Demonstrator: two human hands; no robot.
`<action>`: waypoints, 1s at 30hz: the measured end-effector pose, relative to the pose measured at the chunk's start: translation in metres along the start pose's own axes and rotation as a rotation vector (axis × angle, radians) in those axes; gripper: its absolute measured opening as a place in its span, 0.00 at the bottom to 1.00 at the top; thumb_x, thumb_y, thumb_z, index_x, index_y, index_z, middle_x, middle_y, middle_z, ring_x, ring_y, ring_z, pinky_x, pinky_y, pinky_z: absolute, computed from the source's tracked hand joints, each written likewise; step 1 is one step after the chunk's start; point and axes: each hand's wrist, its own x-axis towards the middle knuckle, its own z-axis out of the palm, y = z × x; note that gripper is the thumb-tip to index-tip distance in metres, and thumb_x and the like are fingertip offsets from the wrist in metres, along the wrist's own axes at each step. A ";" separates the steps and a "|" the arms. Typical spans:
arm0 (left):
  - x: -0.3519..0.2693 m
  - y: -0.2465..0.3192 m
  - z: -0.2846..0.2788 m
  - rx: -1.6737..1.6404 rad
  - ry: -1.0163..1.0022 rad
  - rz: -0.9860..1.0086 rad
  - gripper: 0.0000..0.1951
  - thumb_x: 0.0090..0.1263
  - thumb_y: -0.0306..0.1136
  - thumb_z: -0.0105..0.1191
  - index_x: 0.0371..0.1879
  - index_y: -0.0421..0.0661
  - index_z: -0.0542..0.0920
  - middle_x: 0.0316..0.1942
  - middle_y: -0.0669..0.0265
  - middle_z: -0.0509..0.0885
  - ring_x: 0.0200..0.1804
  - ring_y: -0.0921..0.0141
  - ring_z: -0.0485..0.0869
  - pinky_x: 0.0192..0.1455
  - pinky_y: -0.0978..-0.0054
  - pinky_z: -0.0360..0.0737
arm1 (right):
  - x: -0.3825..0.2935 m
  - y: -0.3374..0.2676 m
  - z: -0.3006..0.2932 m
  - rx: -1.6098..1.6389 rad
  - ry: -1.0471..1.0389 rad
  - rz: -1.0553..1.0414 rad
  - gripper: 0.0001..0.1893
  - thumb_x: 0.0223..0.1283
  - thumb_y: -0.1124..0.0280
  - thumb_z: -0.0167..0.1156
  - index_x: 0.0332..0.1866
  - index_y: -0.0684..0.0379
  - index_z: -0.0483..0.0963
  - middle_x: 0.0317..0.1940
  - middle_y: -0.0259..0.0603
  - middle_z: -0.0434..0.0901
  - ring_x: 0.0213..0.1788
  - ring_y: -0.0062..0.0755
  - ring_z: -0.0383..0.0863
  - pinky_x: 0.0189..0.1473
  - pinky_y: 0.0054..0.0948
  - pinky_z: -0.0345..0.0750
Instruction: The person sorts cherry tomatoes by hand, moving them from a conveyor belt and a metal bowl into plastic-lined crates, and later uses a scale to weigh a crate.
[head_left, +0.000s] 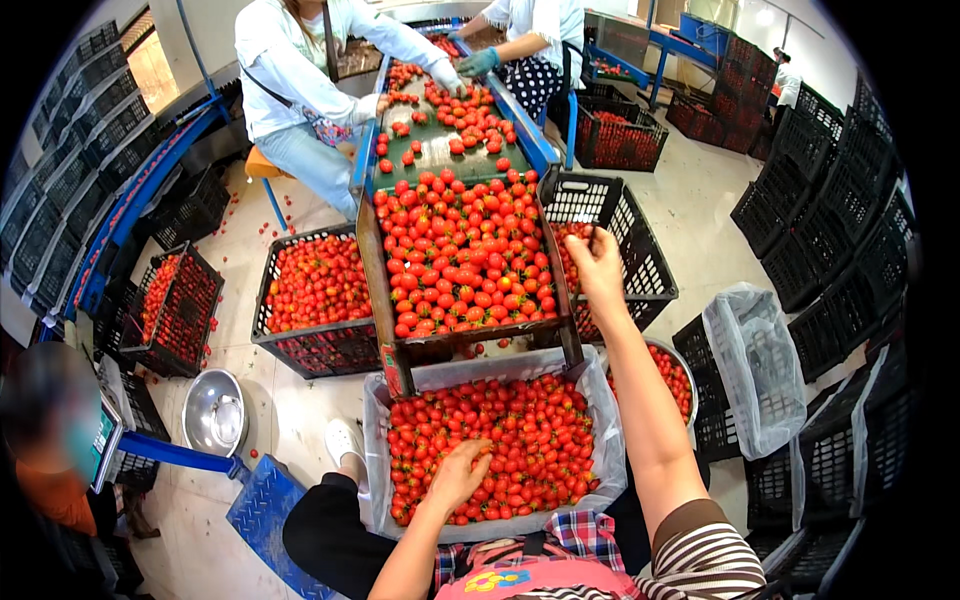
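My left hand (460, 474) rests on the cherry tomatoes (517, 442) in a crate lined with clear plastic (611, 420), between my legs; whether its fingers hold one cannot be told. Reaching out to the right, my right hand (596, 262) is over a black crate (637, 225) with tomatoes in it, beside the sorting chute. Its thumb and fingers look bent, and I cannot tell if a tomato is between them. A dense layer of tomatoes (465, 262) covers the chute's lower end, and looser ones lie on the green conveyor belt (427, 150) behind it.
Two people (300, 82) (540, 45) sit either side of the belt, hands over tomatoes. A full black crate (322, 352) stands left of the chute, a metal bowl (196, 412) and blue platform scale (274, 517) lower left. Stacked crates (810, 210) line the right. Another person (56, 487) is at the left edge.
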 end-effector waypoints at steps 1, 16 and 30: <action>0.001 0.008 -0.007 -0.052 0.091 0.066 0.14 0.67 0.30 0.54 0.49 0.40 0.79 0.48 0.53 0.81 0.50 0.57 0.81 0.52 0.67 0.78 | -0.008 0.004 -0.010 0.108 -0.010 -0.040 0.15 0.64 0.67 0.59 0.48 0.66 0.70 0.37 0.33 0.75 0.38 0.20 0.73 0.43 0.22 0.72; 0.129 0.025 -0.019 0.658 0.499 0.049 0.50 0.51 0.61 0.64 0.70 0.47 0.57 0.71 0.43 0.48 0.74 0.49 0.46 0.70 0.39 0.43 | -0.192 0.016 -0.025 -0.606 -0.436 -0.243 0.35 0.60 0.61 0.61 0.68 0.64 0.56 0.66 0.60 0.58 0.70 0.54 0.56 0.69 0.45 0.57; 0.078 0.005 -0.010 0.422 0.634 0.153 0.27 0.55 0.40 0.65 0.53 0.47 0.72 0.69 0.48 0.53 0.72 0.46 0.48 0.70 0.41 0.44 | -0.140 0.060 0.014 -0.681 -0.231 -0.297 0.13 0.61 0.68 0.59 0.47 0.65 0.72 0.65 0.56 0.61 0.69 0.56 0.58 0.67 0.46 0.59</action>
